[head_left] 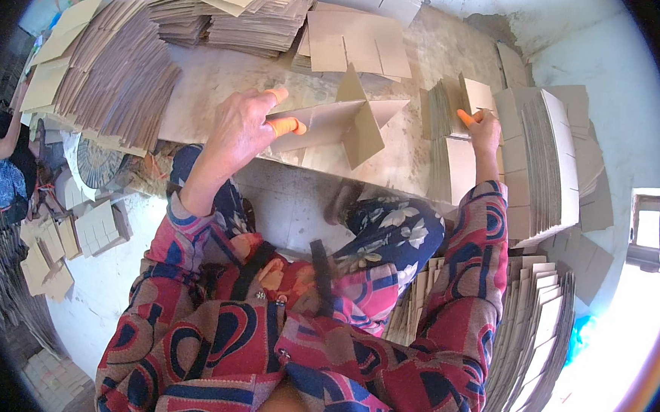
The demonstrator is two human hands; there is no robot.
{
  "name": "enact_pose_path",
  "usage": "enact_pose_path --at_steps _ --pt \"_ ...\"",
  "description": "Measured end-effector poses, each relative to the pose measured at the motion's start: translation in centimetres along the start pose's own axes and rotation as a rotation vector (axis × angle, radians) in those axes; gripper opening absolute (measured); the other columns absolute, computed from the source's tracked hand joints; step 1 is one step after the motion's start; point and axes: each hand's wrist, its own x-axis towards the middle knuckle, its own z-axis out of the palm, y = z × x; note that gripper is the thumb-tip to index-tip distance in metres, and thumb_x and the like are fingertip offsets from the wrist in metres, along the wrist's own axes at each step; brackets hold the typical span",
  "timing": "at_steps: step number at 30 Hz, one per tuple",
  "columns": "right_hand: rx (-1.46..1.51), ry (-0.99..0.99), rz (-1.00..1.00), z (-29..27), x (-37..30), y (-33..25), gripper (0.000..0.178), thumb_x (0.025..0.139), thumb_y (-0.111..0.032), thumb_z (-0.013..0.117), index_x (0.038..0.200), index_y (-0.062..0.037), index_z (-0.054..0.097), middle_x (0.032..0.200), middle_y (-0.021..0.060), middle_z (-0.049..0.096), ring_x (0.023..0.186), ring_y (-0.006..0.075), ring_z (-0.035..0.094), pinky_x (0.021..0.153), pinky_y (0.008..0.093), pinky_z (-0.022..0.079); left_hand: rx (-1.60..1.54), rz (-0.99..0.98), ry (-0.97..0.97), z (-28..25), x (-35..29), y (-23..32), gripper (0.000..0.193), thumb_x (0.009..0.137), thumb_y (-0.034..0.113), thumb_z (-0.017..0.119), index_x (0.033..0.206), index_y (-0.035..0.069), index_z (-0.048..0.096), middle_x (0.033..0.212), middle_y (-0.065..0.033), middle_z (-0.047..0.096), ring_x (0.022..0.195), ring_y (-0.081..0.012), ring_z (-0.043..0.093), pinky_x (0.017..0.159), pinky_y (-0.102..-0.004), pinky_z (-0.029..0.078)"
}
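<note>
Presently, the left hand [246, 122] grips the crossed cardboard panels [362, 128] near twelve o'clock, while the right hand [486, 131] pinches a card [478, 96] at two o'clock.

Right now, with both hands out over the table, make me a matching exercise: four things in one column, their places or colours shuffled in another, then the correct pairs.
Column one
1. Left hand
2. Trousers
3. Finger covers
4. Right hand

Column two
A. Orange
B. At the small cardboard stack on the table's right side
C. At the left end of the crossed cardboard divider
D. Dark blue with pale flowers

Pairs: 1-C, 2-D, 3-A, 4-B
</note>
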Motion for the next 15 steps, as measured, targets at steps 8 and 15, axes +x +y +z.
enact_pose_path --at_steps 8,15 --pt "-0.031 0.594 -0.28 -10.0 -2.8 -4.7 0.029 0.091 -0.016 0.063 0.118 -0.0072 0.055 0.086 0.0169 0.069 0.068 0.0258 0.069 0.051 0.0366 0.054 -0.044 0.123 0.134 -0.7 -0.5 0.5 0.051 0.067 0.031 0.083 0.102 -0.001 0.066 0.081 -0.0196 0.065 0.08 -0.0346 0.063 0.068 -0.0419 0.048" --pt "1.003 0.309 -0.364 -19.9 -11.3 -17.5 0.033 0.085 -0.002 0.069 0.117 0.0042 0.063 0.089 0.0088 0.071 0.065 0.0049 0.06 0.048 0.0203 0.048 0.066 0.129 0.036 1.4 -1.1 -1.4 0.035 0.073 0.026 0.079 0.096 0.002 0.071 0.084 -0.0185 0.068 0.077 -0.0348 0.064 0.068 -0.0407 0.05"
